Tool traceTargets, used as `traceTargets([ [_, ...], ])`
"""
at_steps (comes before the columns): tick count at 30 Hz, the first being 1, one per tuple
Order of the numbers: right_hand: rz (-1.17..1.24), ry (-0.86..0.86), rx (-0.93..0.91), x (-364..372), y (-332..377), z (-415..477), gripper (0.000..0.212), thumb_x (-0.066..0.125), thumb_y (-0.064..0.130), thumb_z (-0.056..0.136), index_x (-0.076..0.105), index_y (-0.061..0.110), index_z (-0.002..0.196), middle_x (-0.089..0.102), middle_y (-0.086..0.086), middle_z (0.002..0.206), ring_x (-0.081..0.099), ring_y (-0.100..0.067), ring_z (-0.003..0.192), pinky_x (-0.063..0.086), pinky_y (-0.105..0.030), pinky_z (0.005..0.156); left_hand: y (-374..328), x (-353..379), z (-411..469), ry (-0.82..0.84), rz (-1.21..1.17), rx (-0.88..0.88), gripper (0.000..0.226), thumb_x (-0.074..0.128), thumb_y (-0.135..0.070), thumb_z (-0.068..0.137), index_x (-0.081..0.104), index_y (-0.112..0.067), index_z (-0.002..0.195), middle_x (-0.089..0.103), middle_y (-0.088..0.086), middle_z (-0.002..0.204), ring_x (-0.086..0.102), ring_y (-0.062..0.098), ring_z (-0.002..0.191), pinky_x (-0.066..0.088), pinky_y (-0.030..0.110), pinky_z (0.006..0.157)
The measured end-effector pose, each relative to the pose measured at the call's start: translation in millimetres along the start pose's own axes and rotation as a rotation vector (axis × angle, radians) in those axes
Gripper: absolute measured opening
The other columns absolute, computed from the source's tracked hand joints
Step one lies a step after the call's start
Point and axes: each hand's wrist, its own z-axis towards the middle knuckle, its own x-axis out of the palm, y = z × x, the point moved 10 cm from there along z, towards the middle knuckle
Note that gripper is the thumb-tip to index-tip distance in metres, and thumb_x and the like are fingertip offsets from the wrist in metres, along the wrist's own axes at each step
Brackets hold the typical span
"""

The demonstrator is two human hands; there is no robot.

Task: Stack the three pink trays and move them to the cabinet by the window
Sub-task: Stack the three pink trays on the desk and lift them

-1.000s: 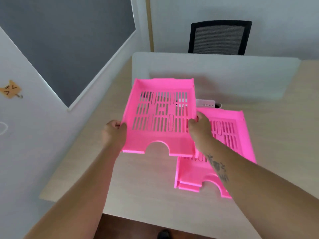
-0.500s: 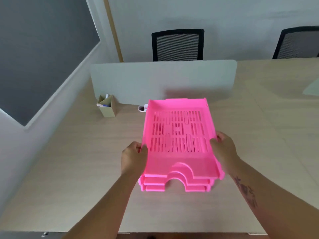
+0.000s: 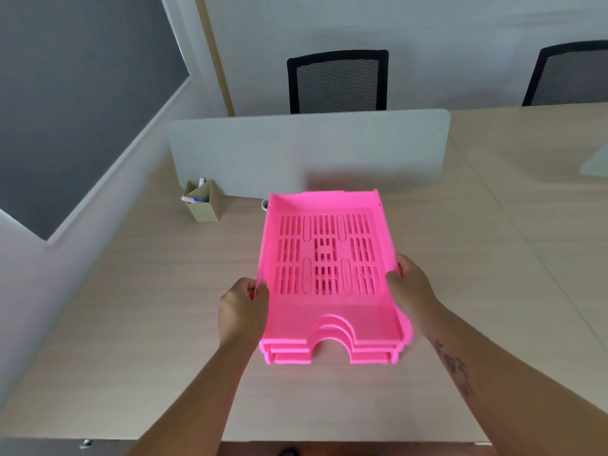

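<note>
Three pink slotted trays lie nested in one stack on the light wooden desk (image 3: 138, 317). The top pink tray (image 3: 325, 258) sits on the two lower trays (image 3: 332, 355), whose front edges show beneath its arched cut-out. My left hand (image 3: 241, 311) grips the top tray's left rim. My right hand (image 3: 411, 287) grips its right rim. The cabinet and the window are out of view.
A grey divider panel (image 3: 306, 153) stands behind the stack. A small cardboard pen holder (image 3: 200, 200) sits at its left end, and a white object (image 3: 265, 204) peeks out behind the trays. Two black mesh chairs (image 3: 337, 80) stand beyond the desk.
The top tray went from the left, held in the air, onto the two-tray pile and has settled lower onto it. Both hands keep their grip. My view swung right.
</note>
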Motion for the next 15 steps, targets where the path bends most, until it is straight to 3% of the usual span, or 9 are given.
traceTargets([
  [5, -0.093, 0.015, -0.023, 6.5, -8.9, 0.4, 0.054, 0.032, 0.004, 0.097, 0.033, 0.019, 0.149, 0.065, -0.009, 0.116, 0.064, -0.015, 0.073, 0.056, -0.035, 0.058, 8.2, 7.9, -2.3, 0.058, -0.016, -0.014, 0.020, 0.052, -0.020, 0.095, 0.059, -0.012, 0.077, 0.065, 0.005, 0.070, 0.057, 0.016, 0.055, 0.049, 0.029, 0.045],
  [10, -0.074, 0.070, 0.033, 11.2, -13.3, 6.8, 0.057, 0.032, 0.004, 0.098, 0.027, 0.020, 0.152, 0.062, -0.010, 0.123, 0.062, -0.016, 0.079, 0.048, -0.027, 0.057, 17.9, 14.5, 6.2, 0.161, -0.062, -0.030, 0.027, 0.050, -0.028, 0.095, 0.068, -0.009, 0.086, 0.071, 0.013, 0.080, 0.062, 0.019, 0.065, 0.058, 0.044, 0.061],
  [13, 0.025, 0.106, 0.069, 13.1, -18.8, -1.3, 0.058, 0.039, 0.006, 0.094, 0.034, 0.028, 0.148, 0.065, -0.001, 0.118, 0.065, -0.021, 0.097, 0.055, -0.034, 0.068, 30.3, 18.2, -4.7, 0.202, -0.228, -0.047, 0.040, 0.054, -0.045, 0.092, 0.065, -0.018, 0.120, 0.071, 0.001, 0.113, 0.067, 0.020, 0.102, 0.060, 0.044, 0.081],
  [15, 0.110, 0.098, 0.102, 13.3, -26.2, -15.0, 0.051, 0.045, 0.011, 0.095, 0.042, 0.030, 0.142, 0.067, 0.002, 0.113, 0.066, -0.021, 0.097, 0.055, -0.035, 0.066, 46.5, 30.9, -17.8, 0.301, -0.433, -0.112, 0.058, 0.061, -0.053, 0.086, 0.054, -0.021, 0.134, 0.066, 0.001, 0.125, 0.066, 0.021, 0.110, 0.060, 0.039, 0.083],
])
